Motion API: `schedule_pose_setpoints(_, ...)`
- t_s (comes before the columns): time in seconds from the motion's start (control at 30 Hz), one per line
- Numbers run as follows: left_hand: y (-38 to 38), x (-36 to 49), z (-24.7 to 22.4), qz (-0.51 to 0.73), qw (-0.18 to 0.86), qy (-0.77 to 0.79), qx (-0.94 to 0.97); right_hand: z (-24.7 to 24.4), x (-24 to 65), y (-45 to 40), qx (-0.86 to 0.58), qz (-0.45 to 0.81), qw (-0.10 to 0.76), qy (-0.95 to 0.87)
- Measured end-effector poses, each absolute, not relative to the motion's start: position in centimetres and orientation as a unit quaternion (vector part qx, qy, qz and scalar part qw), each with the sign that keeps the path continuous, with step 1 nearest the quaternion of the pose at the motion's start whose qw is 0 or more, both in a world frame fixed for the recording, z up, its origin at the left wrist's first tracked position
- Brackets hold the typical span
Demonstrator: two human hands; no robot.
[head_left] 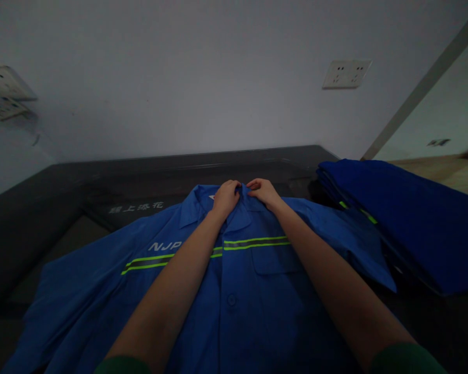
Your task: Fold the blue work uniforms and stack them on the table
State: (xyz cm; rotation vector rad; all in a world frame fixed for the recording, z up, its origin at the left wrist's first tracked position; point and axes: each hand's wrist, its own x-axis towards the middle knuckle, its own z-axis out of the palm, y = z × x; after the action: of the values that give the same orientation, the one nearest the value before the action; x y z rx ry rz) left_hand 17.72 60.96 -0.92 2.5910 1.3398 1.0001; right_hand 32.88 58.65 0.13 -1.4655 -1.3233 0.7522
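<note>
Seemingly, left hand point(226, 196) and right hand point(263, 192) pinched the collar point(239, 221) between them, equally near. The blue shirt point(244, 322) ran lengthwise nearward.

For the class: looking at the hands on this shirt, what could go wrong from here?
The left hand and right hand both sit at one side of the collar, so an uneven tug might crease it. Shifting the shirt could disturb the folded blue cloth, since the right-hand sleeve lies beside it.
</note>
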Motion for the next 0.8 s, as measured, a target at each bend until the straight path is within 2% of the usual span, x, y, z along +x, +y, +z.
schedule_pose_setpoints(0.1, 60.9, 17.7, -0.9, 0.327, 0.036, 0.429, 0.841, -0.2, 32.5, 58.5, -0.649, 0.154, 0.416, -0.619)
schedule_pose_setpoints(0.2, 60.8, 17.7, -0.8, 0.331, 0.035, 0.427, 0.841, -0.4, 32.3, 58.3, -0.659, 0.061, 0.368, -0.653)
schedule_pose_setpoints(0.57, 60.6, 18.2, -0.8, 0.278, 0.014, 0.434, 0.857, -0.8, 31.8, 57.1, -0.688, -0.063, 0.221, -0.688)
schedule_pose_setpoints(0.7, 59.2, 18.6, 0.9, 0.240, -0.041, 0.505, 0.828, -1.1, 32.1, 57.4, -0.685, -0.052, 0.230, -0.690)
schedule_pose_setpoints(0.8, 58.0, 19.2, 2.1, 0.152, 0.008, 0.556, 0.817, -0.9, 32.7, 57.7, -0.678, -0.003, 0.310, -0.667)
